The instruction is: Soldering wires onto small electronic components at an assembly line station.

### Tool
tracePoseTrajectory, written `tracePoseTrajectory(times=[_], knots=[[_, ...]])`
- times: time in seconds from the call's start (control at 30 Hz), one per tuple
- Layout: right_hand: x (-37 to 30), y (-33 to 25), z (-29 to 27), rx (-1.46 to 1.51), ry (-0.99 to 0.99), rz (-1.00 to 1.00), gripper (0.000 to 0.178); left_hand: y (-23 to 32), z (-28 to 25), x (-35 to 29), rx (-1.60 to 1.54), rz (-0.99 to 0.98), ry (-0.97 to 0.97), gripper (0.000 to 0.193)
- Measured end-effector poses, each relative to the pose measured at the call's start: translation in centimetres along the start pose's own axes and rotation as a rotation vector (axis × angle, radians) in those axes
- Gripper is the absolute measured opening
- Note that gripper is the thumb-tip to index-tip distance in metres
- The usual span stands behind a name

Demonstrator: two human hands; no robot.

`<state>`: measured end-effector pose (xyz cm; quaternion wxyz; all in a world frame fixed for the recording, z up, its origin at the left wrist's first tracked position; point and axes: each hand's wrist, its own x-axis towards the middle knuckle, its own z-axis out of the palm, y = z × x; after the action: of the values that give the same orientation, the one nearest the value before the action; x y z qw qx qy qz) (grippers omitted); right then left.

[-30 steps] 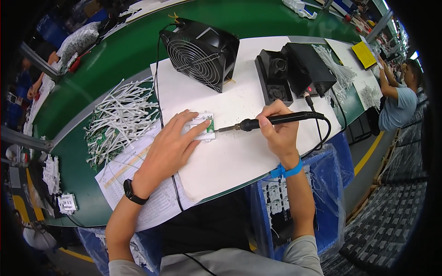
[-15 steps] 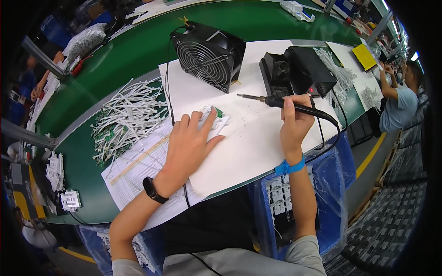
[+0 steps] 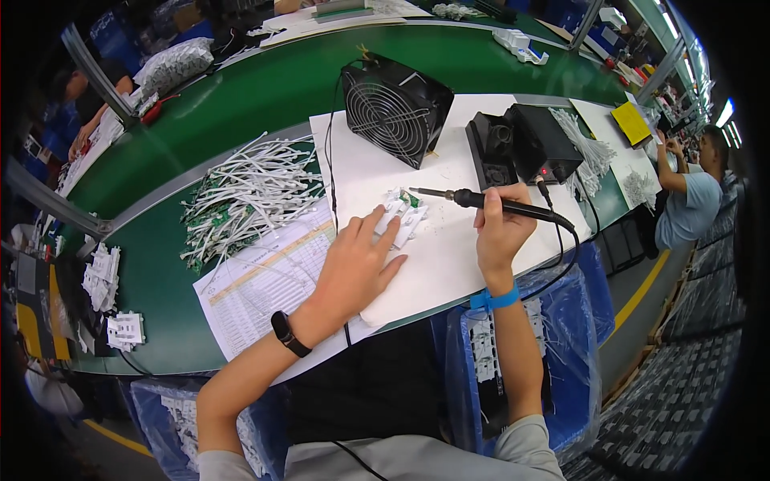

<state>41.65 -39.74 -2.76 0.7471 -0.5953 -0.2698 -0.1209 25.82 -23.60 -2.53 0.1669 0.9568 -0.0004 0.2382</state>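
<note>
Right grip (image 3: 501, 228) still around soldering iron (image 3: 481, 202), tip now apparently above small board (image 3: 403, 215) under flat left hand (image 3: 353, 268).

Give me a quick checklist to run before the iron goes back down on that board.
1. Left hand pinning the small circuit board: ok, fingers rest on it.
2. Soldering iron gripped in right hand: ok.
3. Tip clear of the board: ok, raised beside it.
4. Iron cord free: ok, hangs off the table edge.
5. Tip clean: cannot tell.
6. Fan running: cannot tell.
</note>
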Motion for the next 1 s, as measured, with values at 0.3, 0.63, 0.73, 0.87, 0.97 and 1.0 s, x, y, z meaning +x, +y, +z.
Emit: tracePoseTrajectory(times=[0.3, 0.63, 0.73, 0.87, 0.97, 1.0], knots=[[-0.4, 0.7, 0.0, -0.047, -0.102, 0.04, 0.015, 1.1, 2.5, 0.0, 0.068, -0.052, 0.043, 0.04], [-0.4, 1.0, 0.4, -0.052, -0.143, 0.066, 0.015, 1.5, 2.8, 0.1, 0.09, -0.069, 0.052, 0.039], [-0.5, 0.9, 0.7, -0.11, -0.146, 0.005, 0.016, 1.4, 2.9, 0.0, 0.107, -0.06, 0.054, 0.04], [-0.8, 1.0, 0.5, -0.157, -0.17, -0.031, 0.017, 1.6, 2.9, 0.1, 0.137, -0.049, 0.059, 0.04], [-0.9, 1.1, 0.5, -0.184, -0.187, -0.055, 0.018, 1.5, 3.0, 0.1, 0.148, -0.053, 0.06, 0.04], [-0.9, 1.1, 0.4, -0.183, -0.192, -0.056, 0.018, 1.5, 3.1, 0.1, 0.151, -0.055, 0.06, 0.04]])
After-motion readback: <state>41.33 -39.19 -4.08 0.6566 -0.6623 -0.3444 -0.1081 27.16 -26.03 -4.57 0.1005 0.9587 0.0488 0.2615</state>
